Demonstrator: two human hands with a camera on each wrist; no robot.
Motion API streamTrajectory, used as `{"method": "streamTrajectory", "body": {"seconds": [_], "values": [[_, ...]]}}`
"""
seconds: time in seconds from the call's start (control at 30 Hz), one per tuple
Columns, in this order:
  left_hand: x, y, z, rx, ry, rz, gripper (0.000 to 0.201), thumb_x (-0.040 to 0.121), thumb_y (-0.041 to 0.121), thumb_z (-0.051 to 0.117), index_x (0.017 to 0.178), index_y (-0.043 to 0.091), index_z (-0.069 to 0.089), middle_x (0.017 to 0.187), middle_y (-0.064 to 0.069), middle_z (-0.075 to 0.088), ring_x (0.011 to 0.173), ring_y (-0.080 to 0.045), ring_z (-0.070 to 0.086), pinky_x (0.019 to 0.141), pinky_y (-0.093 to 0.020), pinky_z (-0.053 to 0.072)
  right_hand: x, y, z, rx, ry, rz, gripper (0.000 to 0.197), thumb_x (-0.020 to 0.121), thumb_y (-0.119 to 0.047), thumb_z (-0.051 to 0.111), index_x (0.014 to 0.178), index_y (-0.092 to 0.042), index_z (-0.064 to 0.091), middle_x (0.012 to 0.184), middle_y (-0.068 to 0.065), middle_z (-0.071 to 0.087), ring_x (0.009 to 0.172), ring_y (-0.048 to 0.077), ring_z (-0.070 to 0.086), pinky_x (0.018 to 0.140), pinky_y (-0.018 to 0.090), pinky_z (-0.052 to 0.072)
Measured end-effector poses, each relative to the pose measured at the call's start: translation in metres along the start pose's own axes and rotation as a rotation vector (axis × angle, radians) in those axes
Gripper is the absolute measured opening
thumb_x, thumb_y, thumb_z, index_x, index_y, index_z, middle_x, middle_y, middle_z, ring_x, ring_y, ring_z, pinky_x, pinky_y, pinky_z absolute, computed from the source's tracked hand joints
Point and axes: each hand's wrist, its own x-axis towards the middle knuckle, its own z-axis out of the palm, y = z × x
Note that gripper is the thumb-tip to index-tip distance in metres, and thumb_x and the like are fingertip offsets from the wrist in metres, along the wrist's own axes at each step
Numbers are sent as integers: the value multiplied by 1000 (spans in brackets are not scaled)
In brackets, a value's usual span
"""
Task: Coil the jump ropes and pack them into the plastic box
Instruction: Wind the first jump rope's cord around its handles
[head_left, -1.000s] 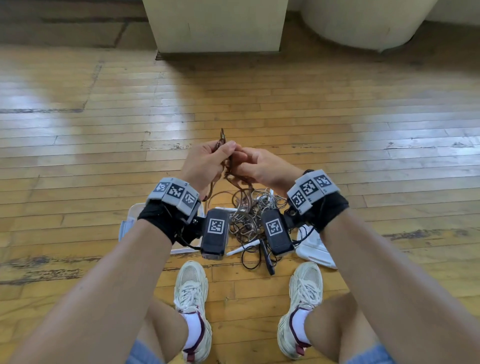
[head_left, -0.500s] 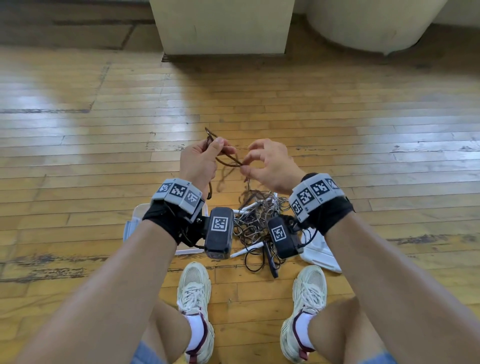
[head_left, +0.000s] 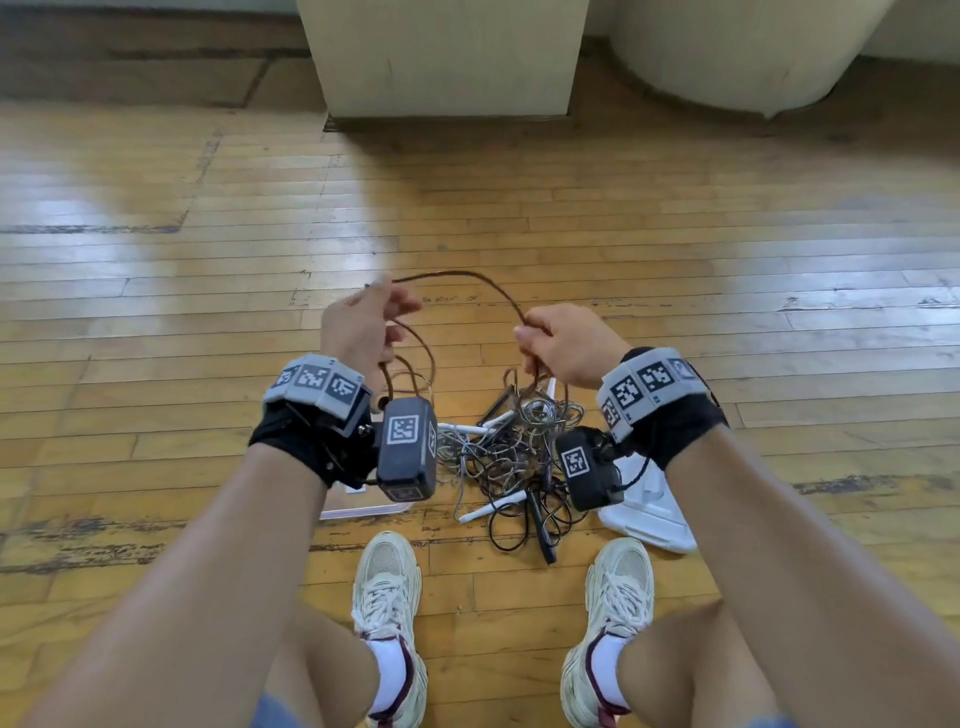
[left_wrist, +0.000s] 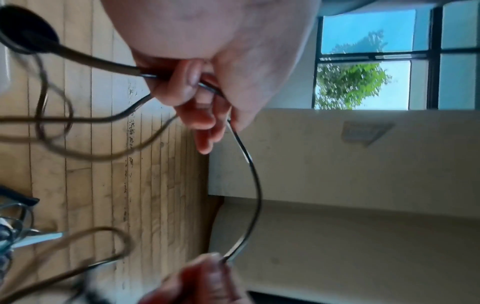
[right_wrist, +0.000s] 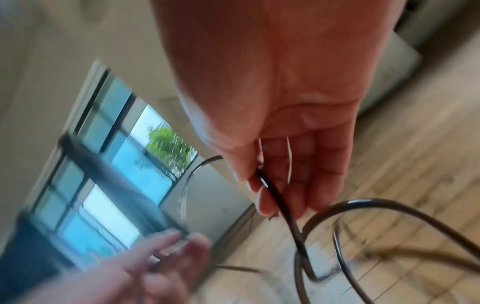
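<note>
- Fingers (left_wrist: 179, 86) of the left hand (head_left: 363, 327) were curled round several loops of a brown jump rope (head_left: 457, 278), pinching the strands together against the thumb.
- Fingers (right_wrist: 283, 185) of the right hand (head_left: 566, 345) were closed on the same rope, which ran down between them in the right wrist view.
- Between the two hands, which were held apart at about the same height, the rope rose in a shallow arch.
- Below the left hand hung a few gathered loops (head_left: 415, 364); from the right hand more rope dropped toward the floor.
- Nearest the wearer, two pale sneakers (head_left: 387, 587) stood on the wooden floor (head_left: 156, 291), one on each side.
- Just beyond the sneakers lay a tangled pile of ropes (head_left: 509, 452), thin grey and dark cords mixed, with white handles (head_left: 485, 512) and a black handle (head_left: 540, 530) sticking out.
- Right of the pile, partly hidden by the right wrist camera, sat a white plastic piece (head_left: 649, 514), perhaps the box lid; the view was too blocked to be sure.
- Left of the pile, under the left wrist camera, the corner of a clear plastic box (head_left: 358, 512) showed on the floor.
- Farther off stood a square cream pillar (head_left: 441, 57) and a rounded cream base (head_left: 743, 47).
- A window (left_wrist: 389, 61) with green leaves outside appeared in both wrist views.
</note>
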Motion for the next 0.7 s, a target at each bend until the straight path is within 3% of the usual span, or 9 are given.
{"method": "streamTrajectory", "body": {"seconds": [0.1, 0.2, 0.27, 0.37, 0.5, 0.6, 0.7], "values": [[-8, -2, 8, 181, -226, -36, 17, 96, 26, 63, 98, 11, 70, 96, -4, 75, 59, -8, 48, 41, -14, 31, -4, -5, -7, 447, 59, -4, 22, 107, -20, 45, 95, -6, 57, 83, 9, 69, 76, 21, 71, 71, 32, 62], [-20, -3, 21, 277, -484, 11, 23, 91, 25, 67, 107, 8, 70, 96, -8, 72, 60, -8, 49, 44, -14, 34, -6, -9, -6, 565, 119, -53, 21, 106, -19, 46, 95, -6, 57, 86, 12, 70, 79, 26, 73, 74, 37, 62], [-28, -6, 28, 368, -544, 66, 22, 90, 17, 70, 107, 3, 69, 79, -7, 68, 53, -4, 49, 44, -13, 34, -5, -11, -4, 586, 177, -102, 21, 106, -22, 47, 94, -9, 58, 86, 13, 70, 84, 31, 72, 78, 41, 62], [-34, -10, 36, 443, -539, 163, 18, 92, 8, 67, 106, -4, 68, 76, -6, 65, 46, 4, 50, 45, -8, 36, -3, -12, -2, 671, 191, -160, 21, 106, -21, 48, 95, -8, 59, 81, 11, 69, 80, 29, 71, 78, 44, 62], [-34, -10, 35, 346, -479, 197, 17, 96, 10, 63, 102, -5, 69, 77, -11, 69, 52, -4, 58, 43, -11, 37, 0, -14, 3, 689, 191, -166, 8, 104, -17, 52, 102, -10, 58, 93, 10, 68, 88, 26, 70, 83, 42, 62], [-24, -9, 30, 179, -380, 136, 14, 97, 15, 62, 96, 4, 70, 80, -12, 71, 60, -16, 58, 40, -14, 34, -1, -17, 8, 563, 4, -104, 8, 102, -18, 55, 109, -14, 56, 105, 8, 67, 96, 22, 68, 85, 34, 60], [-19, -6, 27, -7, -362, 76, 13, 97, 10, 60, 91, 3, 69, 79, -9, 69, 56, -12, 54, 37, -13, 33, -4, -20, 14, 455, -126, -124, 6, 102, -16, 55, 104, -18, 61, 95, 3, 69, 81, 9, 66, 70, 18, 53]]}}
